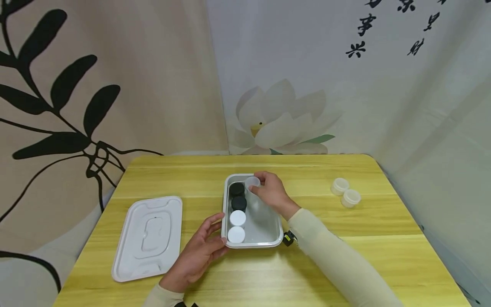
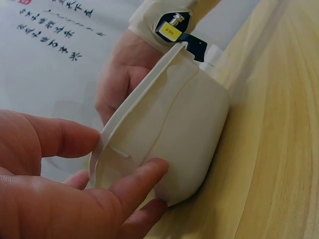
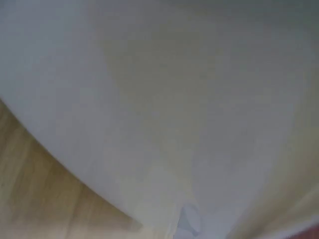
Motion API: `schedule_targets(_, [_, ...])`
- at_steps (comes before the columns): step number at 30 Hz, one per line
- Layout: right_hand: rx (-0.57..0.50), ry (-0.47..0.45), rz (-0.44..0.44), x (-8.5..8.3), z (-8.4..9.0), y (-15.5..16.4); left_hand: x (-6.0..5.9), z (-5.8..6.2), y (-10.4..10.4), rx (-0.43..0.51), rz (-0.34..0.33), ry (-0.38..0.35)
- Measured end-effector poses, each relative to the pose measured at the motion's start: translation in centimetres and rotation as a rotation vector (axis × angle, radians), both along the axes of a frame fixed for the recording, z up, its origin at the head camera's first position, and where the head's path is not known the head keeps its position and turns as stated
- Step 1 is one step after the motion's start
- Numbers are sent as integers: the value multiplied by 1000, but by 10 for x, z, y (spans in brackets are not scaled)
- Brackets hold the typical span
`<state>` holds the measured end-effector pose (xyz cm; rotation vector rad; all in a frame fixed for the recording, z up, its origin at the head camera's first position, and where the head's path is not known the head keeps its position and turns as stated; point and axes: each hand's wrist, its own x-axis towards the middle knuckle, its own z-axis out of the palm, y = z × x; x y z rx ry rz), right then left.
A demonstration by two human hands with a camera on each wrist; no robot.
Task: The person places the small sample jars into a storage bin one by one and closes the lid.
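Observation:
A pale rectangular tray (image 1: 264, 224) stands on the table, with a column of round containers along its left side: two black ones (image 1: 238, 203) at the far end and two white ones (image 1: 236, 234) nearer me. With thumb and fingers my right hand (image 1: 272, 192) pinches a small translucent round container (image 1: 252, 182) in the tray's far end, beside the black ones. My left hand (image 1: 199, 249) rests against the tray's left side near its front corner. In the left wrist view, its fingertips (image 2: 152, 172) touch the rim and outer wall (image 2: 184, 129).
A white lid (image 1: 157, 234) lies flat on the wooden table (image 1: 326, 260), left of the tray. Two more translucent round containers (image 1: 339, 186) stand together at the right. A printed curtain (image 1: 172, 76) hangs behind the table. The right wrist view is mostly blurred pale surface.

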<state>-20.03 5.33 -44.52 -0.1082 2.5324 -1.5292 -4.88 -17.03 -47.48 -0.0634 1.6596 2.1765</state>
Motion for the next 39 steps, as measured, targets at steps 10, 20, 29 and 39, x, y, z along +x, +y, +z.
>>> schedule_targets(10, [45,-16,-23,3,-9,-9,1,-1,1,-1,-6,8])
schedule_targets(20, [144,82,-23,5,-16,-18,-1,0,0,2,-7,13])
schedule_targets(29, [163,25,-28,9,-17,-20,0,0,1,-2,3,13])
schedule_targets(39, [75,3,-15,11,-7,-12,0,-4,2,-2,-14,20])
